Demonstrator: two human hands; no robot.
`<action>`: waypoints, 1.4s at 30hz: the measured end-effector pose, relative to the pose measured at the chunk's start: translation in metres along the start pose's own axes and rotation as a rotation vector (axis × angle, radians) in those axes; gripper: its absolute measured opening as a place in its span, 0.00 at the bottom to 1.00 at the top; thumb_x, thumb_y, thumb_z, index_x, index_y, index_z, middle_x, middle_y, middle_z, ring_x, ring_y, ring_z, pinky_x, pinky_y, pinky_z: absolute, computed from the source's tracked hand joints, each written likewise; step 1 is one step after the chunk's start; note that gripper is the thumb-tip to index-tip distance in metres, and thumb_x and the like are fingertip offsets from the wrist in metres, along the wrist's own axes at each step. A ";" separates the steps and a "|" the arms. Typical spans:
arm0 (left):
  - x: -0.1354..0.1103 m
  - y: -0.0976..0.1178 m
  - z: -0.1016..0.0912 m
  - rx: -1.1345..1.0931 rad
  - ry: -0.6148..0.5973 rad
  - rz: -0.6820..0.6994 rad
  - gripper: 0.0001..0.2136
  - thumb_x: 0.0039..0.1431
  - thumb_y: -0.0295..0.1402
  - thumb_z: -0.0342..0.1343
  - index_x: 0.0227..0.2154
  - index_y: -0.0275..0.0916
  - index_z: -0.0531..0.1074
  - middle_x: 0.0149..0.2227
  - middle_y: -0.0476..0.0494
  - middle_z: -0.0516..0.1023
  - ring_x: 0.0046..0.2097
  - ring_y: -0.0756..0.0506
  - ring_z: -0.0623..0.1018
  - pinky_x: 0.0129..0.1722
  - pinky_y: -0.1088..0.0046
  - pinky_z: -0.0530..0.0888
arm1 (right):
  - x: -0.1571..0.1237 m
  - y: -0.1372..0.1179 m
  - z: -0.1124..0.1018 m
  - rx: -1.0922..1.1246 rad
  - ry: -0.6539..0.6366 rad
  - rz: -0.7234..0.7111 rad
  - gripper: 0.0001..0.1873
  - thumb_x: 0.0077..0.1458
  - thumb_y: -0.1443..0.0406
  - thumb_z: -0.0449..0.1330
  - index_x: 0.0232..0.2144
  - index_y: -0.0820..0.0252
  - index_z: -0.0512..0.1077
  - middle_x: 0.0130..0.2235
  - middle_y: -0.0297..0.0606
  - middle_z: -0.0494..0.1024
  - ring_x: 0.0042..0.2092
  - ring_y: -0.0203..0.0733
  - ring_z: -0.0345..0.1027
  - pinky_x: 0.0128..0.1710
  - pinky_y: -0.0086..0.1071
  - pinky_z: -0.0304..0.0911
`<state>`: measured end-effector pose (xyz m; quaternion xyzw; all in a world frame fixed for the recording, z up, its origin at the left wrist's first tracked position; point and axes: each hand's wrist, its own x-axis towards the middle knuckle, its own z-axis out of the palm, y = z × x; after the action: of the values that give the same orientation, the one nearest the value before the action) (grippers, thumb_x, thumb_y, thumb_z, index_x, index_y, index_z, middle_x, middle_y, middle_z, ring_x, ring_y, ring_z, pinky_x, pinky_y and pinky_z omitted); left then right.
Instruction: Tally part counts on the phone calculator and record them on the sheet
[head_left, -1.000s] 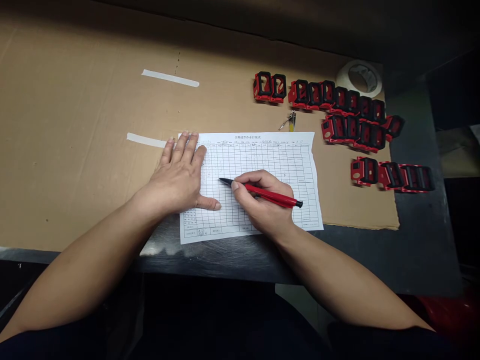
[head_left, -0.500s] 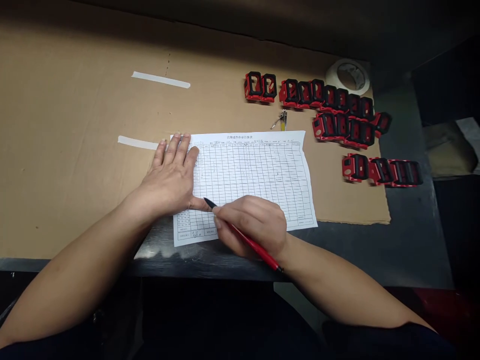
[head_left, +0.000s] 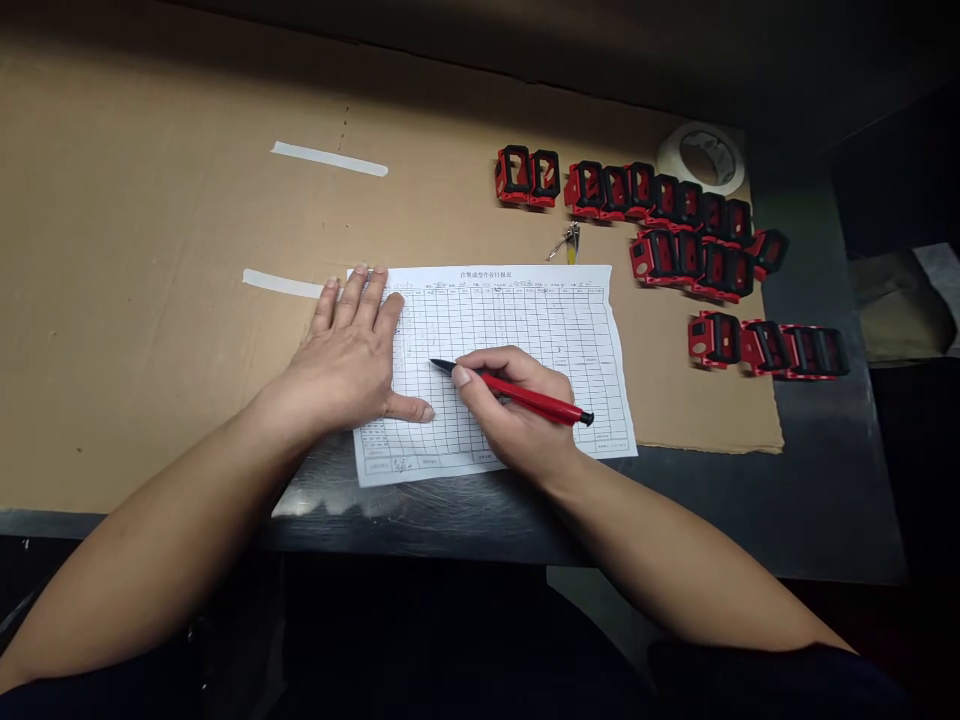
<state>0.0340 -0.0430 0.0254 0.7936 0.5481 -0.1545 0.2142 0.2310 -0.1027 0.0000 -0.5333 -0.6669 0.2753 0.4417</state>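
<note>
A printed form with a grid (head_left: 525,320) lies on the cardboard-covered table in front of me. My left hand (head_left: 349,350) lies flat and open on the form's left edge, fingers stretched out, pinning the sheet. My right hand (head_left: 517,405) is closed on a red pen with a black tip (head_left: 525,395). The pen's tip touches the grid in the left middle of the form, just right of my left thumb.
Several red and black plastic parts (head_left: 675,225) stand in rows at the right on the cardboard (head_left: 150,300). A roll of tape (head_left: 703,155) sits behind them. A small metal tool (head_left: 566,243) lies above the form. Two tape strips (head_left: 330,158) stick to the cardboard at left.
My right hand moved the pen up from the form's lower left, near my left thumb, to the left middle of the grid. My left hand stayed flat on the sheet.
</note>
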 end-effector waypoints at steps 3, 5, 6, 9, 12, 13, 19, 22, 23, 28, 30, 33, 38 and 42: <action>0.000 -0.001 0.001 -0.019 0.028 0.014 0.66 0.49 0.66 0.65 0.76 0.24 0.44 0.79 0.26 0.28 0.79 0.28 0.28 0.76 0.46 0.30 | 0.003 -0.001 0.001 0.008 0.005 0.046 0.02 0.61 0.67 0.67 0.34 0.56 0.79 0.29 0.28 0.82 0.27 0.32 0.74 0.28 0.27 0.70; 0.000 -0.001 0.001 -0.022 0.038 0.019 0.66 0.48 0.67 0.65 0.76 0.24 0.45 0.79 0.26 0.29 0.79 0.28 0.29 0.76 0.46 0.30 | 0.004 -0.002 0.003 0.010 0.012 0.060 0.02 0.60 0.67 0.67 0.33 0.56 0.78 0.29 0.28 0.82 0.27 0.32 0.74 0.28 0.27 0.70; 0.000 -0.001 0.002 -0.018 0.036 0.019 0.66 0.49 0.67 0.65 0.76 0.24 0.45 0.79 0.26 0.28 0.79 0.28 0.29 0.76 0.47 0.30 | 0.004 -0.002 0.003 0.008 0.014 0.063 0.02 0.60 0.67 0.67 0.33 0.56 0.78 0.29 0.28 0.82 0.27 0.32 0.74 0.28 0.27 0.70; 0.000 0.000 0.001 0.003 0.018 0.012 0.66 0.49 0.67 0.65 0.77 0.24 0.43 0.79 0.27 0.26 0.79 0.29 0.28 0.76 0.48 0.29 | 0.003 -0.003 0.004 -0.008 0.011 0.056 0.02 0.59 0.67 0.67 0.33 0.55 0.78 0.29 0.28 0.83 0.28 0.33 0.75 0.29 0.28 0.71; 0.000 0.001 0.000 0.017 0.001 0.002 0.66 0.49 0.67 0.65 0.77 0.25 0.42 0.79 0.29 0.25 0.79 0.30 0.27 0.76 0.49 0.29 | 0.003 -0.002 0.004 -0.016 0.009 0.049 0.02 0.58 0.67 0.68 0.33 0.55 0.78 0.29 0.28 0.83 0.28 0.33 0.75 0.29 0.28 0.71; 0.000 0.001 0.000 0.019 -0.002 -0.001 0.66 0.50 0.67 0.65 0.77 0.25 0.42 0.79 0.29 0.25 0.79 0.30 0.27 0.76 0.49 0.29 | 0.002 -0.002 0.004 -0.016 0.010 0.044 0.02 0.58 0.67 0.68 0.34 0.55 0.78 0.30 0.28 0.83 0.28 0.33 0.75 0.30 0.28 0.71; -0.004 0.002 -0.003 0.024 0.003 -0.024 0.66 0.50 0.68 0.64 0.77 0.25 0.43 0.79 0.30 0.27 0.79 0.30 0.28 0.76 0.50 0.31 | 0.001 0.002 0.002 -0.006 0.008 -0.033 0.01 0.61 0.67 0.67 0.37 0.56 0.79 0.32 0.30 0.83 0.31 0.34 0.76 0.31 0.29 0.71; -0.004 0.002 -0.003 0.019 0.010 -0.025 0.66 0.50 0.67 0.64 0.77 0.25 0.43 0.79 0.29 0.27 0.79 0.30 0.29 0.77 0.49 0.31 | 0.000 0.003 0.003 0.027 0.028 -0.097 0.03 0.64 0.66 0.67 0.41 0.55 0.79 0.36 0.32 0.84 0.35 0.36 0.78 0.35 0.31 0.73; -0.004 0.002 -0.003 0.019 0.014 -0.023 0.66 0.50 0.67 0.65 0.77 0.24 0.43 0.79 0.29 0.27 0.79 0.30 0.29 0.77 0.49 0.32 | 0.000 0.003 0.003 0.038 0.028 -0.117 0.04 0.64 0.66 0.66 0.42 0.54 0.79 0.37 0.33 0.85 0.36 0.37 0.79 0.36 0.32 0.74; -0.002 -0.001 0.001 0.002 0.034 0.004 0.68 0.48 0.68 0.64 0.77 0.24 0.41 0.79 0.28 0.27 0.79 0.29 0.28 0.76 0.48 0.30 | -0.004 0.006 0.002 0.123 -0.046 0.037 0.07 0.68 0.62 0.64 0.46 0.54 0.79 0.39 0.35 0.86 0.38 0.40 0.81 0.39 0.36 0.77; -0.001 -0.003 0.003 -0.012 0.041 0.013 0.69 0.47 0.69 0.65 0.77 0.24 0.42 0.79 0.28 0.27 0.79 0.28 0.28 0.76 0.47 0.30 | -0.005 0.006 0.000 0.119 -0.049 0.077 0.08 0.68 0.61 0.63 0.47 0.54 0.79 0.39 0.35 0.86 0.38 0.40 0.82 0.39 0.37 0.77; 0.000 -0.005 0.005 -0.036 0.057 0.024 0.69 0.45 0.69 0.65 0.77 0.24 0.42 0.79 0.27 0.28 0.78 0.26 0.29 0.76 0.45 0.30 | -0.005 0.004 -0.002 0.032 -0.051 -0.066 0.06 0.67 0.63 0.64 0.44 0.54 0.80 0.39 0.36 0.86 0.38 0.40 0.81 0.38 0.36 0.77; 0.000 -0.006 0.006 -0.035 0.058 0.043 0.70 0.44 0.69 0.65 0.77 0.25 0.42 0.79 0.27 0.26 0.78 0.24 0.29 0.75 0.43 0.30 | -0.003 -0.002 -0.001 -0.051 -0.042 -0.227 0.03 0.63 0.67 0.64 0.36 0.54 0.78 0.32 0.32 0.84 0.32 0.37 0.79 0.31 0.31 0.75; -0.001 -0.005 0.004 -0.025 0.041 0.045 0.70 0.46 0.71 0.63 0.77 0.23 0.40 0.78 0.26 0.25 0.78 0.24 0.28 0.75 0.43 0.30 | -0.004 -0.006 -0.001 -0.073 -0.071 -0.380 0.04 0.60 0.71 0.66 0.36 0.57 0.78 0.31 0.33 0.84 0.30 0.35 0.78 0.29 0.28 0.74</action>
<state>0.0286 -0.0442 0.0219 0.8059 0.5364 -0.1265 0.2161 0.2289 -0.1087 0.0040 -0.4034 -0.7801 0.1812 0.4425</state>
